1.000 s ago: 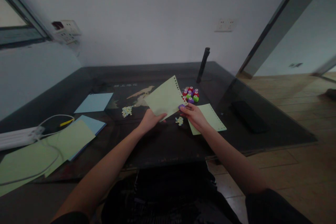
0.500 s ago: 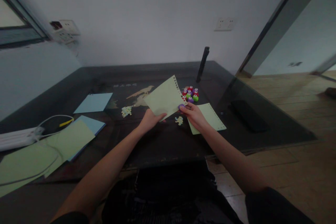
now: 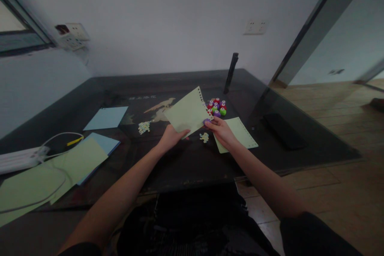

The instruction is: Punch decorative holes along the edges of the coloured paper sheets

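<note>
My left hand [image 3: 171,139] is closed on the lower left edge of a pale green sheet of paper [image 3: 187,108], thumb on top. The sheet is tilted above the table, with a row of small holes along its right edge. My right hand [image 3: 222,131] is closed on a small purple craft punch [image 3: 207,121] at the sheet's lower right corner. Behind that hand sits a cluster of round red, purple and green punches [image 3: 216,108]. Under my right wrist lies a second green sheet [image 3: 241,133] with an edge row of holes. A small reddish bit shows below the held sheet, too small to name.
Small paper cut-outs lie in one pile [image 3: 204,138] near my hands and another pile [image 3: 144,127] further left. Blue paper [image 3: 106,118], green sheets [image 3: 81,160] and a white power strip [image 3: 22,160] with a cable occupy the left. A black case [image 3: 283,131] lies right; a black upright bar [image 3: 231,73] stands behind.
</note>
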The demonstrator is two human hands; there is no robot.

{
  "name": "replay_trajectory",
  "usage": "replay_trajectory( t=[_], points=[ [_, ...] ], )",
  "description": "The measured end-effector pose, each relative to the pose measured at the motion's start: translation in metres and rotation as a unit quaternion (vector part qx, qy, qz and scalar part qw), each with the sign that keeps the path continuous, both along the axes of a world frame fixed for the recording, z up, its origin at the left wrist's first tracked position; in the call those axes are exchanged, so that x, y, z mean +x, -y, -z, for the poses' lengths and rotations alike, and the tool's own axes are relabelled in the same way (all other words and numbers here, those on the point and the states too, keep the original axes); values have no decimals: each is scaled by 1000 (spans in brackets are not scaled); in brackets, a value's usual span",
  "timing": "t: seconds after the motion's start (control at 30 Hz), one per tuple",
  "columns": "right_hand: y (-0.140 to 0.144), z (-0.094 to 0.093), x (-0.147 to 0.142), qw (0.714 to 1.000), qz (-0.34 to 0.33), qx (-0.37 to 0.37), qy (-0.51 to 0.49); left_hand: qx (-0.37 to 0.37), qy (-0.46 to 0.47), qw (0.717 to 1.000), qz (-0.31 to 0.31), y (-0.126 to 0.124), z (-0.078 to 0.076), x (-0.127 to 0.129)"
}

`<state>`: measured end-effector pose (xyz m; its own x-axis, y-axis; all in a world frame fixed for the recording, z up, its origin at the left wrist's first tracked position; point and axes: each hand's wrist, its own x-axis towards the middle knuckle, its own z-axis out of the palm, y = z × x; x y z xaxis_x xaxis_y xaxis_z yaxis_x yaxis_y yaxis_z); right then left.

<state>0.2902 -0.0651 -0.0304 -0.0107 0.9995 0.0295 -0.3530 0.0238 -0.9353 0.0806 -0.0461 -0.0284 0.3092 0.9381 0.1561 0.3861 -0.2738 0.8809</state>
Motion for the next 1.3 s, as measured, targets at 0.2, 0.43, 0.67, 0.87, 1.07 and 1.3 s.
replay_trajectory(
  t=[0.2,0.43,0.67,0.87,1.07,1.3],
  points=[
    [-1,0,1,1000,-2,10,-11,-8,10,1000,6,1,-1,1],
    [-2,1,2,1000,-9,13,-9,-9,13,1000,0,2,-4,2],
    [-2,1,3,1000,-16,22,-15,7,9,1000,9,0,0,0],
    [-2,2,3,999,-20,23,-16,10,9,1000,9,-1,1,-1],
    [2,-4,0,999,-37,10,-32,-8,32,999,10,0,-2,-1],
    [4,-6,1,999,-48,-8,-1,-22,47,999,-6,3,-10,1]
  ],
)
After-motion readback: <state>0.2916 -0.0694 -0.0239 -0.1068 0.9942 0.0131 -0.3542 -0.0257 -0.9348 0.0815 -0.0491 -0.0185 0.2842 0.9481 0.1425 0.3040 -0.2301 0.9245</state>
